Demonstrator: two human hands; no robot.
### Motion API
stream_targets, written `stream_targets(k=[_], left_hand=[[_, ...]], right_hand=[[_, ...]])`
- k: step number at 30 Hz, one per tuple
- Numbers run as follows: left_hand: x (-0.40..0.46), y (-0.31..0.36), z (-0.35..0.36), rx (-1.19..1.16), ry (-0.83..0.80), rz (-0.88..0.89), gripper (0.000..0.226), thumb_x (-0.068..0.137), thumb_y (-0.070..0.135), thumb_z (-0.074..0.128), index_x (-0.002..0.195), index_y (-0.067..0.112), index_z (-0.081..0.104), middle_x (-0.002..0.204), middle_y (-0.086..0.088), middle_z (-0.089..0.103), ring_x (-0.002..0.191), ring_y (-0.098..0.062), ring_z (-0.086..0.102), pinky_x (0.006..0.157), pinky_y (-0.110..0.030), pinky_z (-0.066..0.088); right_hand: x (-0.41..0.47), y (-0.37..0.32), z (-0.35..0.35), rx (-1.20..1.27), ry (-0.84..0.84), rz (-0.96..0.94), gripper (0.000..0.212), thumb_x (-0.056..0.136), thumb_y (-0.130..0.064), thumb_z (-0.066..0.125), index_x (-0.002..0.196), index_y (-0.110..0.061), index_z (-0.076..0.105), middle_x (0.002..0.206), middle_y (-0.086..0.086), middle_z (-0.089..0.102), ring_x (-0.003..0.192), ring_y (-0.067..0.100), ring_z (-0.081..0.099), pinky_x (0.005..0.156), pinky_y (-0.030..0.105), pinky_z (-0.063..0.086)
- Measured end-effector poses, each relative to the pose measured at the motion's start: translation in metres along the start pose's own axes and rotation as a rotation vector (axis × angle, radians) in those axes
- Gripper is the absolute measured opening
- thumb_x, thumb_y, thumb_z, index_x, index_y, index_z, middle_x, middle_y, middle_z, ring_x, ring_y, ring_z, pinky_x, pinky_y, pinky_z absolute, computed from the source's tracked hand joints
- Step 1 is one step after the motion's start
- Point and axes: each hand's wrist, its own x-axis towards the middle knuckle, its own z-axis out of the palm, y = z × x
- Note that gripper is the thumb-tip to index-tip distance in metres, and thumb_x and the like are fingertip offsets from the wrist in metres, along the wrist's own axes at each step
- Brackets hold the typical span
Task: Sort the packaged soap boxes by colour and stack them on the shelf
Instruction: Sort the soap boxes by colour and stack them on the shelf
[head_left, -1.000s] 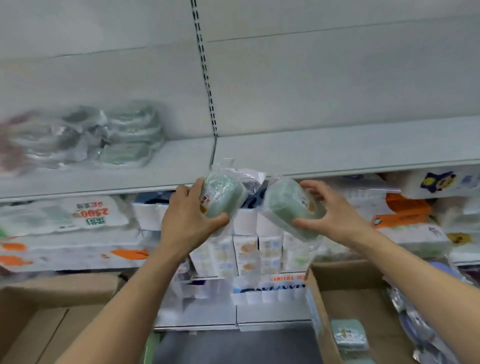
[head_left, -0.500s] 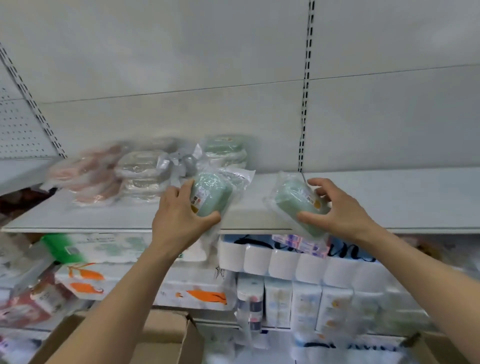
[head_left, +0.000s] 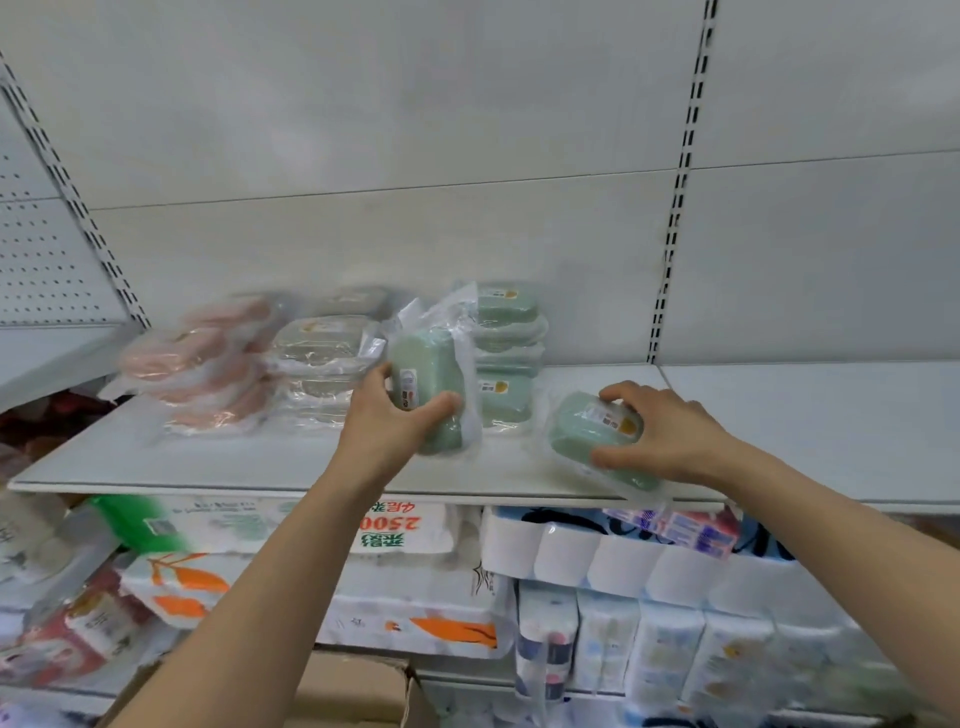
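Placement step: both hands carry green soap boxes to the shelf. Left hand grip clenched around an upright green box, held just in front of the green stack. Right hand grip grasps a second green box, lying tilted near the shelf's front edge, well right of that stack. Boxes are pale green, rounded, in clear crinkly wrap with small labels. Left of the left grip: a clear stack, then a pink stack. Next move likely: lay the left box flat atop the green stack.
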Motion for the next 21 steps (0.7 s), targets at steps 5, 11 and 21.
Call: stream_targets(k=[5,11,21], left_hand=[[0.008,0.004,0.003,-0.171,-0.022,-0.080,0.075,0.074,0.040,0.082,0.129,0.033,0.032,0.116,0.004,0.058,0.101,-0.018,0.064,0.074,-0.035,0.056],[0.018,0.014,0.016,-0.447,-0.068,-0.246,0.071,0.079,0.039,0.077,0.134,0.025,0.035,0.124,-0.009,0.056,0.104,-0.028,0.064,0.064,-0.039,0.060],[0.021,0.027,0.050,-0.723,-0.110,-0.340,0.116,0.052,0.067,0.085,0.142,0.009,0.039,0.116,-0.014,0.065,0.086,-0.023,0.073,0.065,-0.039,0.060]], right_hand=[[0.022,0.000,-0.002,-0.123,-0.119,0.024,0.073,0.071,-0.061,0.068,0.135,-0.038,0.039,0.118,-0.008,0.054,0.103,0.016,0.048,0.092,0.035,0.035],[0.039,-0.002,-0.003,-0.213,-0.182,0.025,0.090,0.067,-0.069,0.069,0.143,-0.037,0.034,0.138,-0.006,0.045,0.124,0.019,0.040,0.103,0.041,0.032],[0.035,-0.107,0.017,1.026,0.215,-0.215,0.039,0.075,-0.017,0.083,0.106,-0.024,0.061,0.097,-0.005,0.072,0.088,0.006,0.068,0.074,0.019,0.053]])
